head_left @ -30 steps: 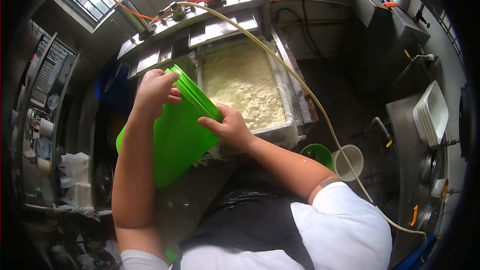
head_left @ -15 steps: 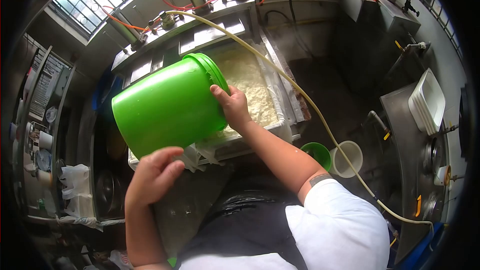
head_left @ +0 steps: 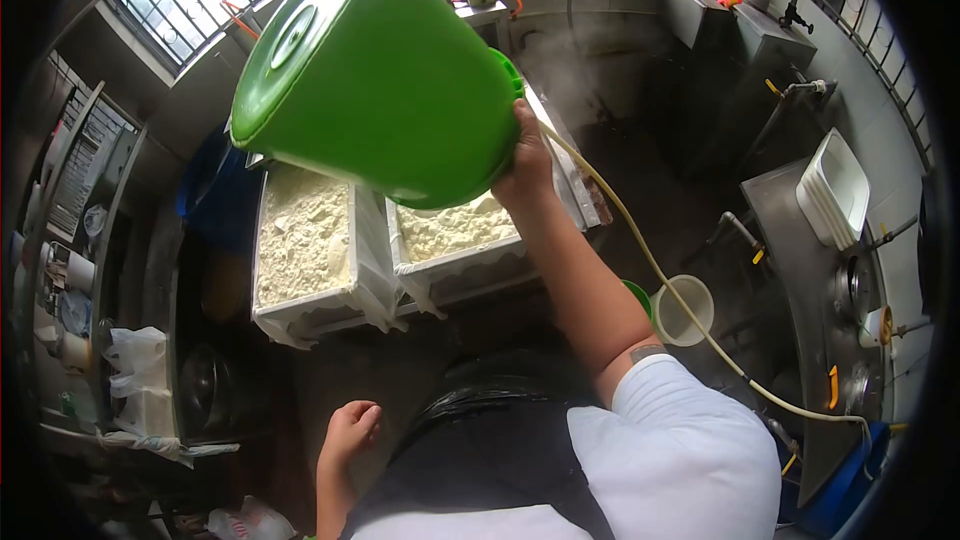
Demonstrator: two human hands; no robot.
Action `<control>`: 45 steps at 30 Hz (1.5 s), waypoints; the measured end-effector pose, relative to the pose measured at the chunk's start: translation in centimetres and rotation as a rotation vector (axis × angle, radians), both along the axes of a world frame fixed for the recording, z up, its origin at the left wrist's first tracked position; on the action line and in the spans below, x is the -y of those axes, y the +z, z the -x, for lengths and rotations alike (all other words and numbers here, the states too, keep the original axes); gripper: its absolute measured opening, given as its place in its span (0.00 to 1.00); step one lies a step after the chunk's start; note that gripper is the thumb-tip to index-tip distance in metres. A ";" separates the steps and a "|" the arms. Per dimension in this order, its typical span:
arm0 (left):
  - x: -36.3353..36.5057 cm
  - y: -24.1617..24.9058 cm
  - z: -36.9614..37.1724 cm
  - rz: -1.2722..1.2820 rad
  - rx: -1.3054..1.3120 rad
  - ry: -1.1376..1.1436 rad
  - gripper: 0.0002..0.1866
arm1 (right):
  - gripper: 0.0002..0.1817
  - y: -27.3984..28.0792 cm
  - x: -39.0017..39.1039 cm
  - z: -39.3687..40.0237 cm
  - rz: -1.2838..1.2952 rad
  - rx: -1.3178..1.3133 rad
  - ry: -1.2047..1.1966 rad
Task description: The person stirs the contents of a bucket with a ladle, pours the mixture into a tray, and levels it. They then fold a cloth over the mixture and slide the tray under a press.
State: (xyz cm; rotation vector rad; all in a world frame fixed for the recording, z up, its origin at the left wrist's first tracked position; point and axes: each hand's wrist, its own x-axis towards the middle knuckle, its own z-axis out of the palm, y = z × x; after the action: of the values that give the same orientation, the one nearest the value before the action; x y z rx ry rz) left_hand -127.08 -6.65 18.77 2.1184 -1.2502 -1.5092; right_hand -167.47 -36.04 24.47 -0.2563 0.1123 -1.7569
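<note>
My right hand [head_left: 526,162] grips the rim of a large green bucket [head_left: 400,90] and holds it up, tilted. The bucket's base faces the upper left, and its mouth is turned away from me, so I cannot see inside. Below it stand two box-shaped moulds lined with white cloth. Both the left mould [head_left: 300,310] and the right mould [head_left: 470,275] hold a pale, crumbly, curd-like mass [head_left: 308,240]. The bucket hides the far part of the moulds. Low in front of my body, my left hand [head_left: 350,430] has its fingers curled in and holds nothing visible.
A yellowish hose [head_left: 640,230] runs from behind the bucket to the lower right. On the floor at right stand a white bucket [head_left: 685,310] and another green bucket [head_left: 638,300]. White trays [head_left: 835,190] lean on a metal counter [head_left: 790,240]. Shelving [head_left: 100,340] lines the left side.
The green bucket has risen and tipped further, exposing its base and the left mould. My left hand has dropped from near the bucket to low beside my body, and its fingers have drawn in.
</note>
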 end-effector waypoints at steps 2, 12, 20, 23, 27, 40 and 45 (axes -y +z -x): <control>-1.1 -0.4 -1.5 0.024 0.002 0.012 0.17 | 0.18 1.4 -1.4 -0.8 0.003 -0.040 -0.105; -6.2 -9.9 -5.4 -0.116 -0.082 -0.214 0.16 | 0.17 4.8 -12.8 -8.7 -0.005 -0.795 -0.188; -16.1 -25.1 -14.0 -0.353 0.195 -0.419 0.20 | 0.19 -1.1 -30.8 -10.6 0.421 -1.697 -0.355; -22.1 -37.8 -26.3 0.025 0.389 -1.297 0.20 | 0.20 -7.2 -38.5 -7.1 0.195 -1.861 -0.297; -22.3 -34.0 -25.2 -0.450 0.471 -0.937 0.18 | 0.20 -16.2 -48.6 -0.3 -0.406 -1.978 -0.142; -16.9 -28.3 7.2 -0.487 0.219 -0.251 0.18 | 0.21 -57.1 -56.8 28.3 -1.884 -1.632 0.021; -22.9 -31.2 4.0 -0.622 0.322 -0.235 0.20 | 0.16 -61.5 -47.7 29.1 -1.681 -1.819 -0.077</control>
State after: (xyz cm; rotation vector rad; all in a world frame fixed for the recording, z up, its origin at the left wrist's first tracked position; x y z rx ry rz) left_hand -131.06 16.25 -12.45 2.7781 -1.2844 -1.9046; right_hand -196.57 11.67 -37.02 -0.4523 2.6220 -0.4401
